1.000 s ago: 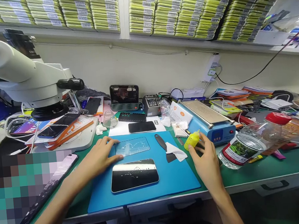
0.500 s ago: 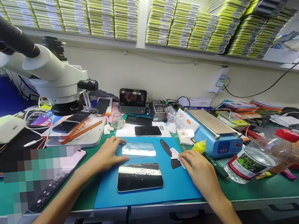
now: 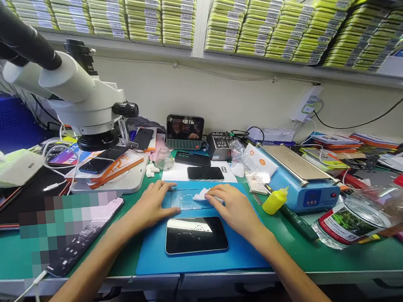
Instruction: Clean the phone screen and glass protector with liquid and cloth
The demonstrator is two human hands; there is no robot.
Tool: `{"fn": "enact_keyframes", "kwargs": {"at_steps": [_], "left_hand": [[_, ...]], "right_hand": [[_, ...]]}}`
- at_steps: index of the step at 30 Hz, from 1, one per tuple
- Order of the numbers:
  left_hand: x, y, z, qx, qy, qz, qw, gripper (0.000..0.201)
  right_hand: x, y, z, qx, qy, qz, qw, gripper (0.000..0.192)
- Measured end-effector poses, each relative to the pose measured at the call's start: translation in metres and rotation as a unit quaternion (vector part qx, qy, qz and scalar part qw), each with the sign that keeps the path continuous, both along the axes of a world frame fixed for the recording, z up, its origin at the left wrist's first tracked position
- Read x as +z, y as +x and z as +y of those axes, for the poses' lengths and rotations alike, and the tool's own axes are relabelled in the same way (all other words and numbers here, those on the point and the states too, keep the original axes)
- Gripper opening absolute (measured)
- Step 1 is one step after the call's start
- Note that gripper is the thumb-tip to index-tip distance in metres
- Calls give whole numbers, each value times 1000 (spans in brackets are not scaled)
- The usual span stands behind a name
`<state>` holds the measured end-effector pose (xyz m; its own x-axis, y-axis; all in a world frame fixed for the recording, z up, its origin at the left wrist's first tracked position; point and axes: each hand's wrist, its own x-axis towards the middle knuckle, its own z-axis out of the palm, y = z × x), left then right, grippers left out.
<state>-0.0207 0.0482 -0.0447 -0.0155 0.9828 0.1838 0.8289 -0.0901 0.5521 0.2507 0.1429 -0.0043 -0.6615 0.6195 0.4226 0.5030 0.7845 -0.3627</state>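
Note:
On the blue mat (image 3: 147,261) lies a clear glass panel (image 3: 185,203), shaped like a phone's front glass. My left hand (image 3: 151,203) holds its left end, thumb at the near corner and fingers at the far one. Pinched in my right hand (image 3: 235,209) is a crumpled white tissue (image 3: 201,195), pressed onto the glass; this hand covers the panel's right end. Closer to me rests a phone (image 3: 196,236), its dark screen up, with small spots and a bright reflection on it.
A yellow squeeze bottle (image 3: 275,201) and a green-handled tool (image 3: 297,222) lie right of the mat, before a blue heating plate machine (image 3: 300,189). A large clear bottle (image 3: 349,222) lies beyond them. At left are a microscope (image 3: 84,105) and a large phone (image 3: 89,238).
My right hand has carried the tissue leftward from the black-handled scraper onto the glass panel. The scraper is now hidden. My left hand keeps its hold, and the whole view has shifted slightly.

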Motion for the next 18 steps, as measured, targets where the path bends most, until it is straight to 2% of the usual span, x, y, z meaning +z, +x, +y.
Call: {"fn": "enact_keyframes", "kwargs": {"at_steps": [3,6,12,18], "left_hand": [[-2,-1,0,-2,8,-3,1000,58],[-4,-2,1,-1,10,-5,1000,55],[-5,-3,1,-5,9,-1,1000,57],[-4,-2,0,-7,13,12,1000,56]], "right_hand": [[-1,7,1,25,-19,-9,999,33],[-5,10,8,51,-36,-30,998,30],[-14,-3,24,68,-49,-63,994,21],[-6,-2,28,91,-65,-75,991,21]]}}
